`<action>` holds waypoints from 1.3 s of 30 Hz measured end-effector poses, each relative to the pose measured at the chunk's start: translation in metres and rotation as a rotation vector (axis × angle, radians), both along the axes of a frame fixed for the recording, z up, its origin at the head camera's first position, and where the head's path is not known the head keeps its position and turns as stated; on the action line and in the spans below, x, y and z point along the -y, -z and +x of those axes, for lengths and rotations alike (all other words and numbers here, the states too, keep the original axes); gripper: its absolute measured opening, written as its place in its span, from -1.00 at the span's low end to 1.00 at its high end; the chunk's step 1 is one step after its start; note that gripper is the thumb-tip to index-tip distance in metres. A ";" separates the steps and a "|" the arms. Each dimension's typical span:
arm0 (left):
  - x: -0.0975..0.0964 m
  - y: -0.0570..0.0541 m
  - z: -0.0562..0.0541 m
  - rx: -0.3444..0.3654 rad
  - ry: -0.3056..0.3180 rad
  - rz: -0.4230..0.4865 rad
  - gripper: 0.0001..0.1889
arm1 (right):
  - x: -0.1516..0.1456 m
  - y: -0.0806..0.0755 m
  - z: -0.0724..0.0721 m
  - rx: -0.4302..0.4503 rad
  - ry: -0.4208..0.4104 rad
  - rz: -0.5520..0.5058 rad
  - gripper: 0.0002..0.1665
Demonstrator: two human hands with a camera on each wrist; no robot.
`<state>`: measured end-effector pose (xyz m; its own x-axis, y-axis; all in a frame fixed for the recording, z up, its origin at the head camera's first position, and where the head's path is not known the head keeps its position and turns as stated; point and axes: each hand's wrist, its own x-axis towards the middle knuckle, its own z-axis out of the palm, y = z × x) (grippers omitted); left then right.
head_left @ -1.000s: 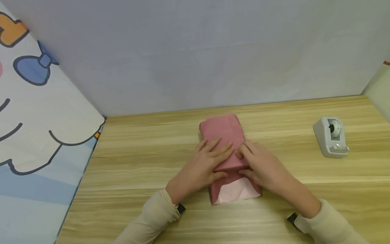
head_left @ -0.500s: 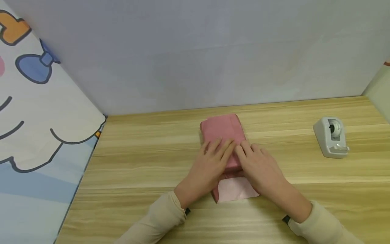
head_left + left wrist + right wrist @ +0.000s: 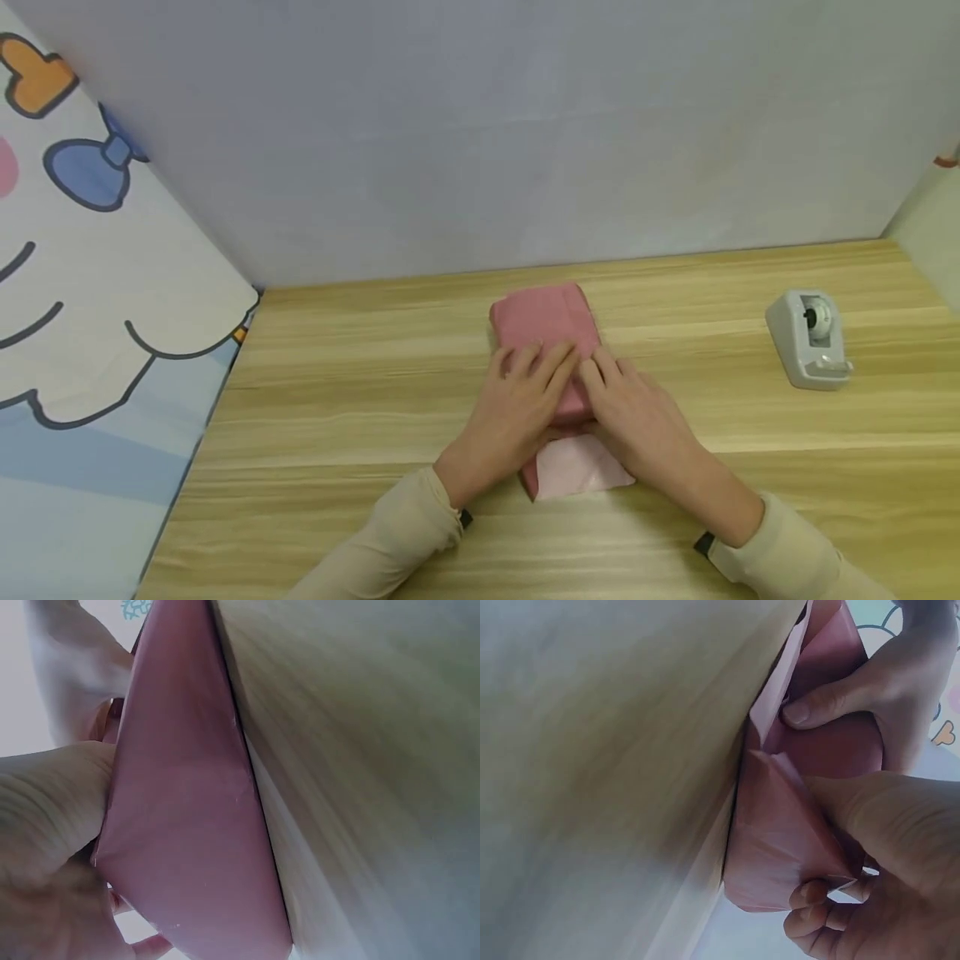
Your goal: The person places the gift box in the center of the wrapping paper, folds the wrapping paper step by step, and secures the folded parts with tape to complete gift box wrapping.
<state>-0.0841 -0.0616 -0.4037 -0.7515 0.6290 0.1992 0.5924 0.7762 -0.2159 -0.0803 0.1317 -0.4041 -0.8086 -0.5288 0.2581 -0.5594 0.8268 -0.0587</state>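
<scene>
A box wrapped in pink paper lies on the table, its near end pointing toward me. From that end a paper flap spreads on the wood, pale side up. My left hand holds the box, fingers bent over the top; in the right wrist view its thumb presses the end face. My right hand grips the right near corner, fingertips on the top and side. Its thumb pushes in behind a folded triangle of paper. Both thumbs are mostly hidden in the head view.
A grey tape dispenser with a roll in it stands at the right of the wood-grain table. A pale wall closes off the back, and a cartoon-printed panel borders the left.
My left hand has shifted right, its fingers now closer together near the right hand. Both thumbs have moved in at the near end, and the flap's pale part has become narrower and straighter-sided.
</scene>
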 end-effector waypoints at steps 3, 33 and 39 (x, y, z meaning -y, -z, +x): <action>-0.002 0.001 0.000 -0.027 -0.010 -0.024 0.01 | 0.001 0.001 0.000 -0.007 0.007 0.011 -0.27; -0.006 -0.002 0.003 0.017 -0.004 0.016 -0.13 | -0.024 0.005 0.026 0.603 0.277 -0.239 -0.50; -0.007 0.000 0.002 0.005 0.000 0.020 -0.13 | -0.030 0.007 0.041 0.595 0.285 -0.241 -0.47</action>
